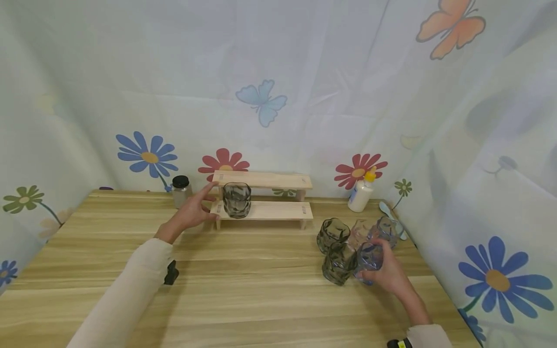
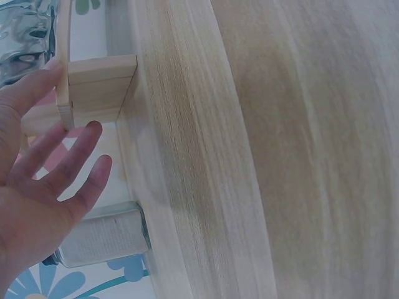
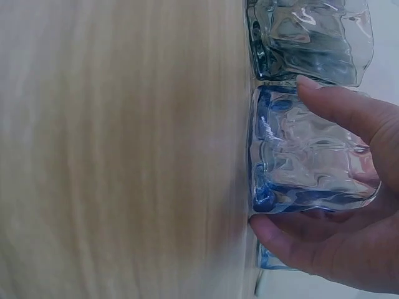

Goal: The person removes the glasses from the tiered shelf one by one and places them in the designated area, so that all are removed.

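A smoky grey glass tumbler (image 1: 237, 200) stands upright at the left of a wooden two-step shelf's lower board (image 1: 278, 210). My left hand (image 1: 194, 211) is at that end of the shelf, fingers spread and holding nothing. In the left wrist view its thumb (image 2: 38, 87) appears to touch the board's end (image 2: 63, 106). On the table at right, my right hand (image 1: 389, 273) has thumb and fingers around a bluish glass tumbler (image 3: 312, 149), which sits among two grey tumblers (image 1: 339, 263), a pinkish one (image 1: 360, 233) and another bluish one (image 1: 386, 229).
A black-capped jar (image 1: 180, 193) stands left of the shelf, behind my left hand. At the back right are a white bottle with a yellow tip (image 1: 361, 193) and a pale spoon-like utensil (image 1: 393, 220). A patterned curtain (image 1: 304, 96) hangs behind the table (image 1: 243, 290).
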Tool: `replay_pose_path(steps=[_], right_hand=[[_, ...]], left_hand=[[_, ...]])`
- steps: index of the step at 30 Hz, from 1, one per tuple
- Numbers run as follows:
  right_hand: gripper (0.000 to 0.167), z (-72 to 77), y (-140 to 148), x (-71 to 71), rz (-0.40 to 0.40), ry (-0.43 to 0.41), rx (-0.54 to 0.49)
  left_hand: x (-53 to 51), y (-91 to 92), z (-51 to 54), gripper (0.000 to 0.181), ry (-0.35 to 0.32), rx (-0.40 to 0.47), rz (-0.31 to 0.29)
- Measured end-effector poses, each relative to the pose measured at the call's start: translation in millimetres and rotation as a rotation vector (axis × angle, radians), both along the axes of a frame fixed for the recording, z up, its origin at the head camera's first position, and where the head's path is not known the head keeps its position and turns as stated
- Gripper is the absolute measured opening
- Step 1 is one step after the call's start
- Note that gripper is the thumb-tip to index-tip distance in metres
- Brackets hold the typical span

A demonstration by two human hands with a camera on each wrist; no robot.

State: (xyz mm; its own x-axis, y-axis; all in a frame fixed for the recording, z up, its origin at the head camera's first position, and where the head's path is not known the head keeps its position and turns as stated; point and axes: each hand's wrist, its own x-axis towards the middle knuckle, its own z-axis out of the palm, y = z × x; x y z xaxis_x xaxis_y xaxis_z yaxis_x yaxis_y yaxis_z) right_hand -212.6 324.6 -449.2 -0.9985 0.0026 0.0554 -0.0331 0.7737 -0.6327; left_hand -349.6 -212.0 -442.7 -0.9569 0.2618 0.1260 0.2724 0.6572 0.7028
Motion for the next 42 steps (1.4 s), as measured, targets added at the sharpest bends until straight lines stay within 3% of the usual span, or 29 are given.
replay_pose_path(steps=[6, 15, 20, 28, 37, 42], right_hand=[[0.111, 10.1, 1, 3.4, 0.058, -0.022, -0.013], [0.111, 40.1, 3, 1.9, 0.19, 0.069, 0.007], [0.104, 57.4, -10, -10.7, 0.216, 0.165, 0.073], [0.099, 80.4, -51, -33.2, 0.292, 0.085, 0.11], [0.096, 97.5, -102, -65.8, 0.494, 0.032, 0.093], [0.098, 105.7, -128, -77.6, 0.551, 0.046, 0.188]], left_hand=[[1.0, -0.8, 0.3, 0.1, -0.001, 0.014, -0.019], [0.4, -0.2, 3.3, 0.1, 0.0, 0.006, -0.019], [-1.9, -1.8, 1.6, 0.101, 0.006, 0.009, -0.017], [-1.5, -1.9, -1.8, 0.1, 0.01, 0.021, -0.028], [0.8, -1.7, -2.9, 0.1, 0.019, 0.02, -0.026], [1.9, -0.3, -0.2, 0.1, 0.015, 0.021, -0.016]])
